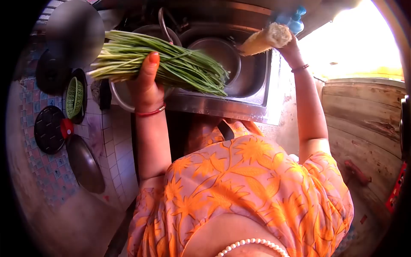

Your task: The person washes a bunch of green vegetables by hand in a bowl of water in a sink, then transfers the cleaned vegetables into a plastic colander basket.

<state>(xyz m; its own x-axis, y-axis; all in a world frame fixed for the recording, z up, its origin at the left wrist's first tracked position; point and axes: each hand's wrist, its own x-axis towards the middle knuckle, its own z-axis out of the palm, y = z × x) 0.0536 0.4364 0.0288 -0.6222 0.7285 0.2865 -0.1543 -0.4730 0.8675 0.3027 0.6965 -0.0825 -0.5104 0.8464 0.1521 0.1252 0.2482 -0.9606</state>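
My left hand (147, 83) is closed round a thick bunch of green chives (184, 66), with the thumb on top. Pale stem ends point left and the green tips reach right, over the front edge of the sink (252, 88). At the sink's back right, my right hand (293, 52) grips a thick, pale yellow, tapering cylinder (264, 39) with a rough whitish end; its exact kind is unclear. Most of that hand's fingers are hidden behind it. Inside the basin lies a round metal pan (216, 49), partly covered by the chives.
A curved tap (162, 21) rises behind the chives. Beyond my right hand stands a blue bottle (295, 20). On the left tiled wall are a green basket (74, 99), a dark pan (85, 165) and a black round item (49, 129). Wooden boards (359, 107) line the right side.
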